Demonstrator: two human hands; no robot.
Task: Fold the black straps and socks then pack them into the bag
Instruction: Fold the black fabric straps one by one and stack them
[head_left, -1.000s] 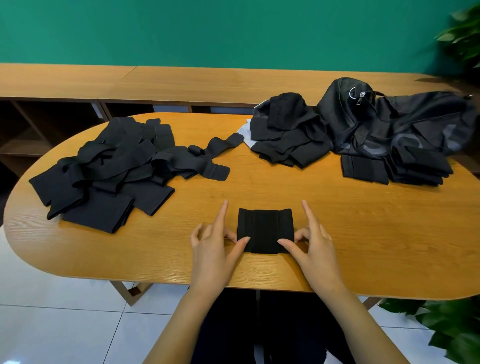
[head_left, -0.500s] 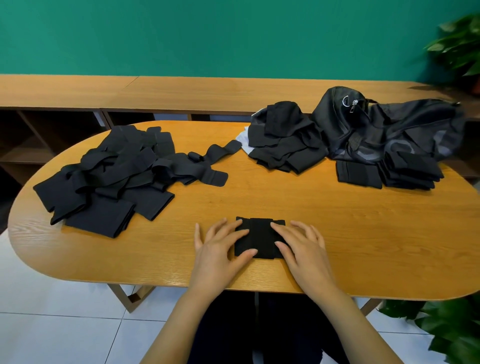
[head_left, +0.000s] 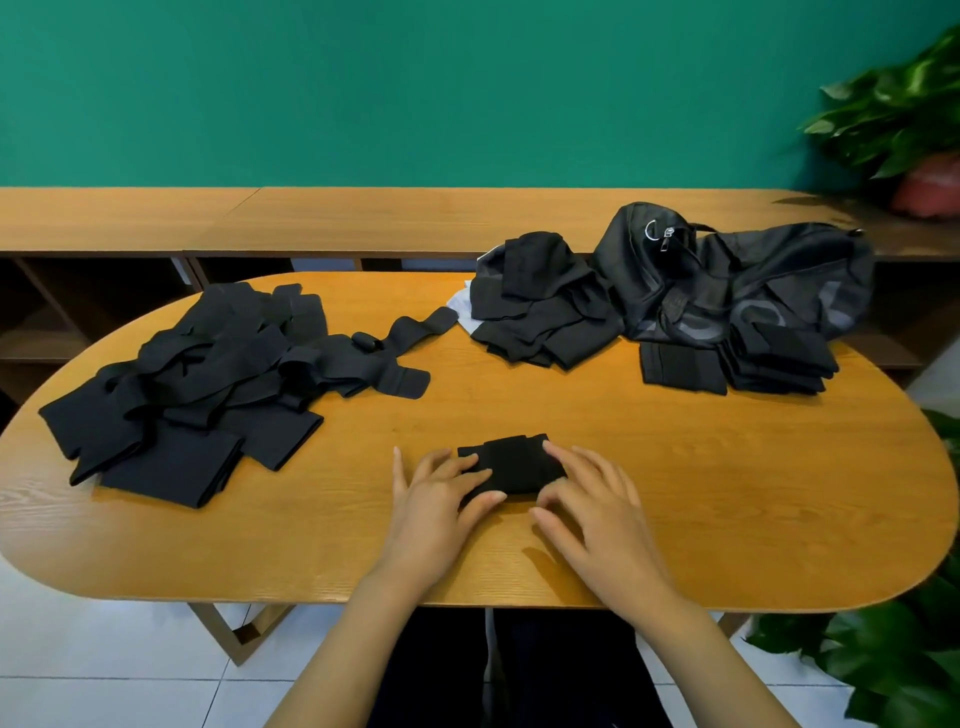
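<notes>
A squarish folded black strap (head_left: 514, 465) is being pressed onto the grained oval table (head_left: 727, 493). Left hand (head_left: 439, 501) and right hand (head_left: 597, 501) are being laid flat, fingers seemingly straight

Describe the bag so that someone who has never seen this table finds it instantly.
Start at the oval wooden table and go to its far right end, near the potted plant. The bag slumps there, behind a stack of folded black pieces and right of a loose black heap. Unlike them it is bulky, slightly shiny and has a silver zipper ring.
</notes>
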